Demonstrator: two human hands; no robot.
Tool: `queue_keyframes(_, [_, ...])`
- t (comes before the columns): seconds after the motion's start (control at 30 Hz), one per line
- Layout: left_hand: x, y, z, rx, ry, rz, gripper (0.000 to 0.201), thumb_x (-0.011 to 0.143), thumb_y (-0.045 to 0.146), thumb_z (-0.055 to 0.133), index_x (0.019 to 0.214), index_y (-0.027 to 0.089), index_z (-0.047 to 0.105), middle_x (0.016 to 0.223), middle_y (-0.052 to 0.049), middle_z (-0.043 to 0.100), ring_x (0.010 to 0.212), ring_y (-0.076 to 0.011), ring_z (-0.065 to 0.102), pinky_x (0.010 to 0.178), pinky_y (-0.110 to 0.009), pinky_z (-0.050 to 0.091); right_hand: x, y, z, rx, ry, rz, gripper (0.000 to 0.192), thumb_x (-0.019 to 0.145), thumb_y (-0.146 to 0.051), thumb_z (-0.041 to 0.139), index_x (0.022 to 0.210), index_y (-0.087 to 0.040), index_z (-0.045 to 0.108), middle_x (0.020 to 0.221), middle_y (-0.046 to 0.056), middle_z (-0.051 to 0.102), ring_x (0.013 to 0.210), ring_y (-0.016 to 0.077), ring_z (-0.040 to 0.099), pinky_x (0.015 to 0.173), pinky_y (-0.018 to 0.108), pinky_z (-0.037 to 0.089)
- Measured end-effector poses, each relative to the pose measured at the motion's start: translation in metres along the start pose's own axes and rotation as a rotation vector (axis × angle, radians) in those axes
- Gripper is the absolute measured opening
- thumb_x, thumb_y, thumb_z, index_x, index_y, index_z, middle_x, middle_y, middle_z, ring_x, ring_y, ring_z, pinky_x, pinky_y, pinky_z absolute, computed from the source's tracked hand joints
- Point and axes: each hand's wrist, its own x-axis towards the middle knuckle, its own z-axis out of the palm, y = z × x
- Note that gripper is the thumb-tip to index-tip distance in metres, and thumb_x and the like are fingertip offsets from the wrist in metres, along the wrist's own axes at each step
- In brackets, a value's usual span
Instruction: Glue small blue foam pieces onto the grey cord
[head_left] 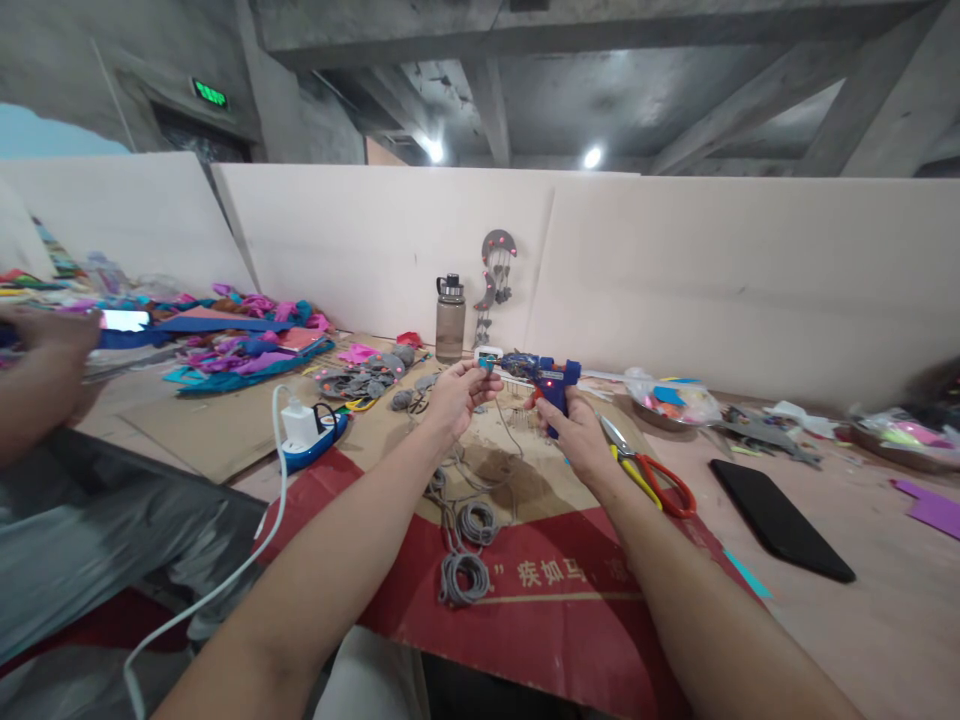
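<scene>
My right hand grips a blue hot glue gun by its handle, nozzle pointing left, a red light glowing on it. My left hand pinches a small blue-and-white piece right at the nozzle tip. A thin grey cord hangs down from that hand to several grey cord coils lying on the red and brown cardboard sheet below my forearms.
Red-and-yellow scissors and a black flat slab lie right of my hand. A blue power strip with white charger sits left. A water bottle stands at the back wall. Another person's arm works at far left beside coloured felt scraps.
</scene>
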Motion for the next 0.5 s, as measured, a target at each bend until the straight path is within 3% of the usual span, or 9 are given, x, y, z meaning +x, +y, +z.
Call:
queue_keyframes(0.33, [0.001, -0.002, -0.002, -0.004, -0.057, 0.014, 0.006, 0.079, 0.013, 0.061, 0.08, 0.013, 0.055, 0.067, -0.004, 0.067, 0.054, -0.0096, 0.063, 0.051, -0.018, 0.048, -0.002, -0.008, 0.002, -0.023, 0.006, -0.009, 0.027, 0.08, -0.046, 0.055, 0.093, -0.022, 0.052, 0.076, -0.001, 0.058, 0.06, 0.0139, 0.047, 0.057, 0.027, 0.041])
queue_keyframes(0.5, [0.004, -0.006, -0.005, 0.043, -0.085, 0.058, 0.017, 0.075, 0.02, 0.069, 0.079, 0.014, 0.055, 0.068, -0.003, 0.067, 0.054, -0.01, 0.063, 0.051, -0.019, 0.047, -0.003, -0.011, 0.002, -0.108, 0.051, -0.082, 0.024, 0.079, -0.044, 0.055, 0.089, -0.022, 0.054, 0.077, 0.002, 0.062, 0.069, 0.0173, 0.052, 0.066, 0.031, 0.043])
